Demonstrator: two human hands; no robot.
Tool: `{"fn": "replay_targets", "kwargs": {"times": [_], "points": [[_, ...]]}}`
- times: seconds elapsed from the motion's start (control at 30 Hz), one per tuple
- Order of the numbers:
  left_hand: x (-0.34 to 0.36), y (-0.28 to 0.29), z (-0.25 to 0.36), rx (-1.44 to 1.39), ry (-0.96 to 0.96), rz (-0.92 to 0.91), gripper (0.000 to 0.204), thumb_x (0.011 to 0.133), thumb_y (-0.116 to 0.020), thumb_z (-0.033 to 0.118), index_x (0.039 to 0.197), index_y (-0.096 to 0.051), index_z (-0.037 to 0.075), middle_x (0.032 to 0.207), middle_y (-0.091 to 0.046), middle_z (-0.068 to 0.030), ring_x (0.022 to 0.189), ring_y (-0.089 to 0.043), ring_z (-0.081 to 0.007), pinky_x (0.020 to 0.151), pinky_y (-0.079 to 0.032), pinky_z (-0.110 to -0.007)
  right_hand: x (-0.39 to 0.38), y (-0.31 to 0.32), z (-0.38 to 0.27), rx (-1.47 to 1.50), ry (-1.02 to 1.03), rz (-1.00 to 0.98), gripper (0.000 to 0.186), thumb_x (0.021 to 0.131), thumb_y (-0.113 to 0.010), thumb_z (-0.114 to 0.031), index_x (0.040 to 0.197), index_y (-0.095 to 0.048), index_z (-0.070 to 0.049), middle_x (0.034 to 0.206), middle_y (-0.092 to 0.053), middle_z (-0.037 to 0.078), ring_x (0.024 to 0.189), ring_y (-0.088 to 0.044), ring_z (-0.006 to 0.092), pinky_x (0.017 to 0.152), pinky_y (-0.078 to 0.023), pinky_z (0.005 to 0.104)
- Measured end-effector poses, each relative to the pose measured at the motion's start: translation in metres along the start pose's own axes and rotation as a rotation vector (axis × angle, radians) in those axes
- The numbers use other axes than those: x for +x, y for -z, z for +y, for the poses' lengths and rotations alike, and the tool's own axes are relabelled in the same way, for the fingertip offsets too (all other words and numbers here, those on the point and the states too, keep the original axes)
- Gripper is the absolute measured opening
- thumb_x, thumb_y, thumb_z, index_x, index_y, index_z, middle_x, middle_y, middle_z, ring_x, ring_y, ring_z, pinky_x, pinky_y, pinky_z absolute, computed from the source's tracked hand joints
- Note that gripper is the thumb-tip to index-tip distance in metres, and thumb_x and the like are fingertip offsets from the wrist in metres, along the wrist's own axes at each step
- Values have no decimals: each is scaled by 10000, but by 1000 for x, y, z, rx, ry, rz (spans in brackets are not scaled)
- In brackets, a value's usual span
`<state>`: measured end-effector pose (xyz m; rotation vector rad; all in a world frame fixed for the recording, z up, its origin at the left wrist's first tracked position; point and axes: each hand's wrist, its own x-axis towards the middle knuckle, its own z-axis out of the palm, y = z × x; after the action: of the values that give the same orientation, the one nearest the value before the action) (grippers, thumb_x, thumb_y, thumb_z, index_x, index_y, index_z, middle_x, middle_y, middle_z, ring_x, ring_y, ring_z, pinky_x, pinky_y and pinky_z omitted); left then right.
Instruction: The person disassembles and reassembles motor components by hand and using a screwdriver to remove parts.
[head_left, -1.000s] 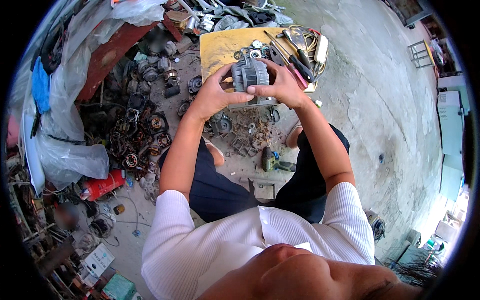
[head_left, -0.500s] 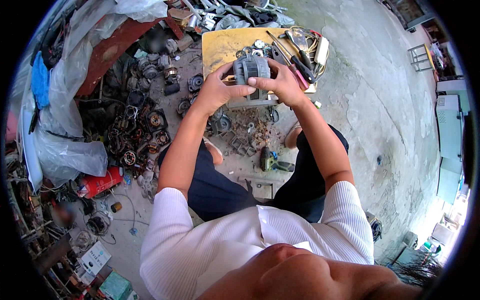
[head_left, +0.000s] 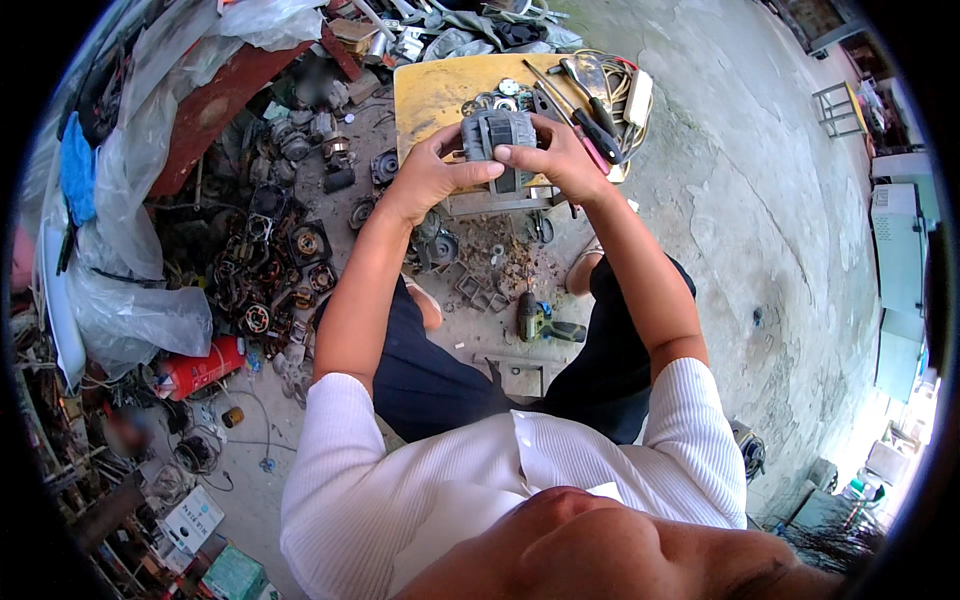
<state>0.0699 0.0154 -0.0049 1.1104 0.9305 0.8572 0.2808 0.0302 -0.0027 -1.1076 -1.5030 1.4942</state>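
Between my two hands is a grey metal electric motor (head_left: pixel 499 130), held just over the near edge of a worn yellow table (head_left: pixel 425 95). My left hand (head_left: pixel 436 178) grips its left side, thumb laid across the near face. From the right, my right hand (head_left: pixel 566 160) clasps the other side, and its thumb nearly meets the left one. The undersides of both grips are hidden. Just beyond the motor, small metal parts (head_left: pixel 508 90) lie on the table. Screwdrivers and other handled tools (head_left: pixel 598 128) rest right of my right hand.
A cordless drill (head_left: pixel 535 320) lies on the floor between my feet, near scattered dirt and metal scraps (head_left: pixel 490 280). Heaps of motor parts (head_left: pixel 270 260) cover the floor to the left, beside a red cylinder (head_left: pixel 205 368). Coiled cable (head_left: pixel 628 85) sits at the table's far right corner.
The motor has turned slightly in my hands, so its ribbed side faces more squarely up. Both hands keep their hold and have shifted a little.
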Motion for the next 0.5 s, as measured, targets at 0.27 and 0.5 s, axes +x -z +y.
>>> {"fn": "replay_targets", "kwargs": {"times": [0.27, 0.5], "points": [[1, -7, 8, 35, -15, 14, 773, 686, -858, 302, 1323, -531, 8, 1222, -594, -61, 1084, -563, -151, 951, -431, -293, 3, 2, 4, -19, 31, 49, 550, 713, -798, -399, 1044, -674, 23, 979, -680, 82, 882, -606, 131, 835, -464, 285], [10, 1, 5, 86, 1, -49, 771, 686, -855, 305, 1322, -531, 11, 1213, -598, -59, 1081, -565, -145, 950, -434, -294, 5, 12, 1, -20, -35, -53, 576, 755, -774, -350, 1171, -618, 16, 1063, -662, 77, 972, -589, 151, 915, -440, 301]]}}
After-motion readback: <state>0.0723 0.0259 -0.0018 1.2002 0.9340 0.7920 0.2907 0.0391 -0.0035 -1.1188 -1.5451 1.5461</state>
